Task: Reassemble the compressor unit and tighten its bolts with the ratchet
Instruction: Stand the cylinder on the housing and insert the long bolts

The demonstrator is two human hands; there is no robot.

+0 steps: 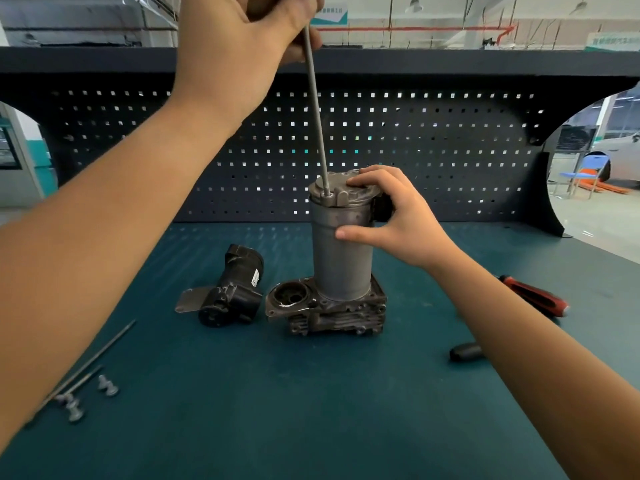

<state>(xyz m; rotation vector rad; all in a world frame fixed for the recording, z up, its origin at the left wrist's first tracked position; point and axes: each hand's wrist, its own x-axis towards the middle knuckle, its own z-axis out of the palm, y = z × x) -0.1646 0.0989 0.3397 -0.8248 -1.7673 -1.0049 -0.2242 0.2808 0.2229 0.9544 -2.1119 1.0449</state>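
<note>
The compressor unit stands upright mid-table: a grey cylinder (341, 254) on a dark cast base (329, 313), capped by a grey end cover (334, 188). My left hand (242, 39) is raised high and shut on the top of a long thin bolt (317, 116), whose lower end sits in a hole at the cover's left edge. My right hand (384, 216) grips the cylinder's upper part, fingers on the cover, thumb on the cylinder wall. A black motor part (232, 292) lies left of the base.
Two more long bolts (93, 358) and several short bolts (107, 386) lie at the near left on the green mat. A red-and-black handled tool (535, 294) and a small black piece (465, 351) lie to the right. A perforated back panel (415, 150) rises behind.
</note>
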